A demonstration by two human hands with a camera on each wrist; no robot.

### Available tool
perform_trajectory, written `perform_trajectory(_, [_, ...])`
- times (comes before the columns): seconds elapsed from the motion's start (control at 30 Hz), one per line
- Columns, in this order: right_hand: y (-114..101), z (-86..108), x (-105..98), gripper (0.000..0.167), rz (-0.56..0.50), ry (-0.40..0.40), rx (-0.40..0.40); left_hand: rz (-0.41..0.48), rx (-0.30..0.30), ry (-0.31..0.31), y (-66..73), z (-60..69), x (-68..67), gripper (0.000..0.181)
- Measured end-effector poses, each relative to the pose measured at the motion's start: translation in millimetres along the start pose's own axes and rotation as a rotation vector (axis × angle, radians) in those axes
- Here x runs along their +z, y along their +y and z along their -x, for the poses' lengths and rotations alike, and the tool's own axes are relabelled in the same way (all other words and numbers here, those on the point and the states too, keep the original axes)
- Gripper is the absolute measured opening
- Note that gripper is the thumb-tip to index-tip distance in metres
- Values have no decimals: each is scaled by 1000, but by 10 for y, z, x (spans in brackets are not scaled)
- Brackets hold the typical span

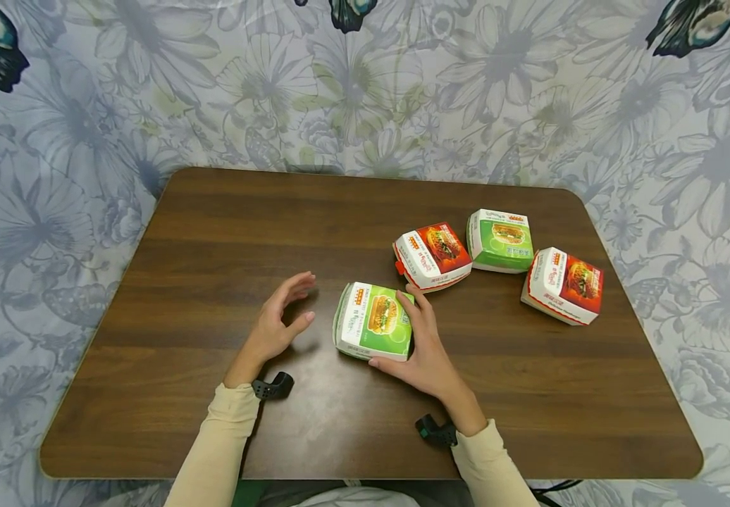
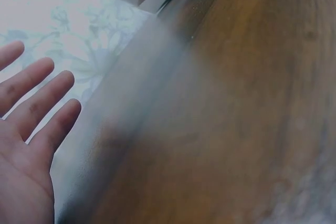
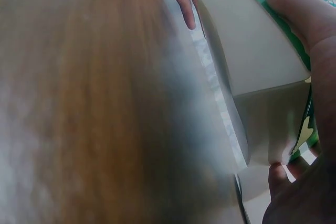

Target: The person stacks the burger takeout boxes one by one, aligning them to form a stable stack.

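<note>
A green and white burger box (image 1: 368, 324) sits at the middle of the brown table. My right hand (image 1: 430, 355) grips it from its right side, thumb along the near edge and fingers at the far right corner. In the right wrist view the plain white side and bottom of the box (image 3: 252, 40) show beside the thumb. To the left of the box, apart from it, my left hand (image 1: 276, 327) is held with its fingers loosely extended and nothing in it. The left wrist view shows that hand (image 2: 31, 140) with its fingers spread.
Just behind the held box lies a red and white burger box (image 1: 433, 257). Next to it, farther back, stands another green box (image 1: 501, 241). A second red box (image 1: 564, 285) lies to the right. The wooden table (image 1: 181, 246) has rounded corners, with floral cloth (image 1: 371, 105) around it.
</note>
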State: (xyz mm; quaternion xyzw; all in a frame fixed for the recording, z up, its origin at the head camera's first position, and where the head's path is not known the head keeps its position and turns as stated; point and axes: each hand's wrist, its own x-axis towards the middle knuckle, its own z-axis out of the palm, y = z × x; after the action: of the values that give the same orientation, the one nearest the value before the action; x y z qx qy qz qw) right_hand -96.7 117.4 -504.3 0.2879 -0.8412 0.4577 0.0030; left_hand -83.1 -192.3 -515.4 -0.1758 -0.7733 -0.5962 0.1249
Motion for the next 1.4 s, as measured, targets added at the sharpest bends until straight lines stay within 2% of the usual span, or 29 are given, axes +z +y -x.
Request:
perform_trajectory(0.2, [9, -39, 41, 116, -10, -17, -13, 10, -5, -24, -68, 15, -7, 74])
perform_trajectory(0.5, [8, -115, 124, 116, -47, -58, -18, 30, -39, -92, -59, 21, -29, 79])
perform_trajectory(0.7, [6, -142, 147, 116, -54, -69, -23, 24, -56, -108, -73, 18, -13, 87])
perform_trajectory(0.9, [22, -167, 176, 117, -42, -79, -38, 19, -67, -117, 62, -1, 10, 86])
perform_trajectory(1.03, [26, -179, 200, 117, -36, -90, -34, 6, -51, -120, 165, -15, 10, 83])
perform_trajectory(1.23, [30, -201, 225, 117, -52, -108, -12, -46, -60, -125, 42, 32, 22, 88])
perform_trajectory(1.4, [42, -220, 243, 118, -50, -113, -21, -26, -76, -153, -2, 44, 32, 93])
